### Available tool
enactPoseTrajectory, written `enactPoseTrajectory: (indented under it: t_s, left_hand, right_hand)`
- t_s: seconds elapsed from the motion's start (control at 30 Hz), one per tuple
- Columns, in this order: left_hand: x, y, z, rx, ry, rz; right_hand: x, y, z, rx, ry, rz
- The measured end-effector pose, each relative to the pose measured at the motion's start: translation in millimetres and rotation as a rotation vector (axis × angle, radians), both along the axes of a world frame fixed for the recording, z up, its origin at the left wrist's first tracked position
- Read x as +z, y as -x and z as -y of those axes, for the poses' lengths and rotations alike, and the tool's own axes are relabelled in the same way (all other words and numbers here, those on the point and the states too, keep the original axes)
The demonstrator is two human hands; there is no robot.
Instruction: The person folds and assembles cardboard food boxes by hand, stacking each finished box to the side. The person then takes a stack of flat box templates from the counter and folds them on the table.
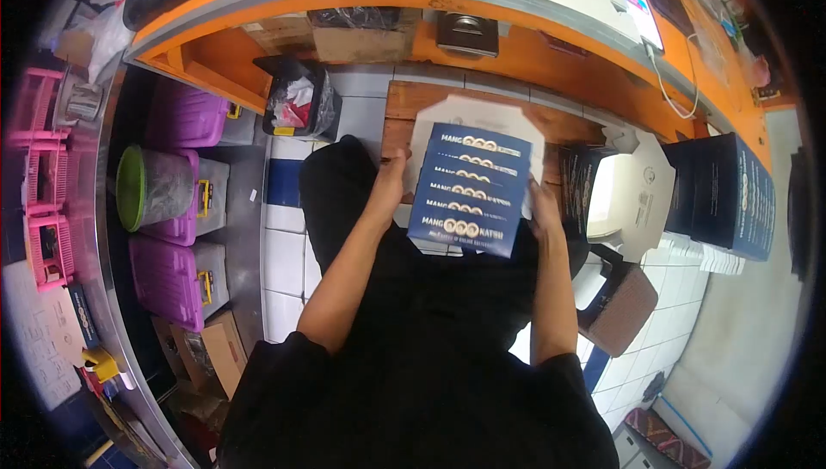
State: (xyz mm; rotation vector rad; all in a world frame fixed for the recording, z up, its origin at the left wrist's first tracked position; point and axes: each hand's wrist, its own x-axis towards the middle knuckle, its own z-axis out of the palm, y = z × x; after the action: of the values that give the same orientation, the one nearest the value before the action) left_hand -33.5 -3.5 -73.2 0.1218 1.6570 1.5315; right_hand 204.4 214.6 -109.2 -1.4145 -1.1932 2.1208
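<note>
A fanned stack of takeaway boxes (469, 198), navy blue with "MANG KATSU" lettering, is in front of me over my lap. Several blue printed panels overlap like steps, and pale cardboard flaps spread out at the far end. My left hand (394, 178) grips the left edge, its fingers partly hidden behind the cardboard. On the opposite edge, my right hand (544, 209) is closed around the side of the same stack. A brown wooden surface (409, 101) lies beyond the stack. To the right stand more dark blue boxes (718, 185) and an opened pale carton (641, 198).
An orange counter (516, 17) runs across the far side, with a black bin (297, 99) below it. On the left, a metal shelf holds purple-lidded tubs (168, 284) and a green-rimmed bucket (133, 187). A brown woven seat (619, 310) is at my right.
</note>
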Motion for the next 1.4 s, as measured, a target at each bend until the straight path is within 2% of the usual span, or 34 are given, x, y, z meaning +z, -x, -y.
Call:
enactPoseTrajectory:
  t_s: [0.03,0.07,0.1,0.17,0.2,0.27,0.3,0.37,0.4,0.5,0.53,0.6,0.67,0.83,0.9,0.93,1.0,1.03,1.07,1.13,1.17,1.2,1.27,1.4]
  left_hand:
    - [-15.3,0.0,1.0,0.001,-0.001,-0.004]
    - [-30.3,0.6,0.8,-0.074,0.131,-0.236]
    - [-38.8,0.6,-0.6,-0.146,0.263,-0.467]
    - [-15.3,-2.9,-8.7,-0.103,0.296,-0.490]
    - [-7.6,-4.7,-10.5,-0.068,0.335,-0.510]
    - [-44.5,-10.2,-8.7,-0.134,0.292,-0.407]
    - [-59.2,-21.2,-11.5,-0.055,0.213,-0.421]
    - [-44.0,-45.1,-17.0,0.021,0.114,-0.307]
    - [-48.0,-56.4,-18.7,0.009,0.118,-0.307]
    - [-58.1,-75.4,-19.5,-0.098,0.088,-0.438]
    - [-47.7,-76.4,-20.3,-0.134,0.171,-0.439]
    - [-26.9,-76.6,-20.5,-0.173,0.259,-0.430]
    - [-12.5,-67.7,-21.0,-0.259,0.320,-0.277]
    - [-11.6,-66.9,-23.5,-0.255,0.382,-0.294]
    - [-34.8,-67.8,-13.8,-0.195,0.207,-0.278]
    - [-47.3,-67.6,-8.4,-0.194,0.207,-0.282]
    - [-66.4,-66.5,-0.6,0.026,-0.084,0.165]
    - [-39.4,-64.0,-2.7,-0.029,-0.015,0.048]
    - [-33.2,-63.1,-2.6,-0.029,-0.014,0.048]
    - [-29.9,-62.3,-0.2,-0.014,0.018,-0.017]
    - [-32.2,-62.3,0.5,-0.005,0.014,-0.017]
    - [-39.8,-64.5,1.0,-0.048,0.069,-0.111]
    - [-42.1,-67.8,-4.1,-0.100,0.121,-0.205]
    - [-34.3,-71.2,-5.3,-0.087,0.251,-0.346]
  right_hand:
    - [-8.7,-2.1,-5.4,0.040,-0.125,0.222]
    - [-17.3,-3.5,-10.9,0.078,-0.252,0.445]
    - [-24.1,-5.7,-8.7,0.079,-0.256,0.444]
    - [-34.4,-15.4,0.8,-0.083,-1.006,0.593]
    - [-26.8,-12.5,6.7,-0.079,-1.003,0.597]
    - [11.7,-1.9,35.1,-0.025,-0.728,0.284]
    - [23.2,1.6,46.6,0.023,-0.644,0.264]
    - [17.1,-0.7,53.1,0.074,-0.535,0.152]
    - [32.4,5.1,59.3,0.092,-0.448,0.082]
    - [20.0,4.9,55.6,0.127,-0.356,0.155]
    - [16.7,6.4,52.6,0.124,-0.348,0.165]
    - [9.6,9.8,44.6,0.167,-0.512,0.214]
    - [6.9,11.6,38.7,0.160,-0.506,0.254]
    - [19.4,16.8,37.7,0.197,-0.492,0.300]
    - [18.3,15.0,37.1,0.197,-0.464,0.290]
    - [16.5,13.4,36.8,0.200,-0.434,0.283]
    - [11.3,6.9,39.0,0.133,-0.400,0.206]
    - [11.4,2.8,42.2,0.065,-0.362,0.132]
    - [13.3,-4.1,46.3,0.066,-0.361,0.132]
    - [26.7,-17.7,53.8,-0.014,-0.107,-0.103]
    - [-1.1,-32.0,53.1,0.171,-0.133,-0.188]
    - [10.3,-30.2,64.8,0.277,-0.272,-0.027]
    - [14.7,-20.1,76.9,0.227,-0.358,0.090]
    - [17.0,-6.8,70.5,0.090,-0.204,0.046]
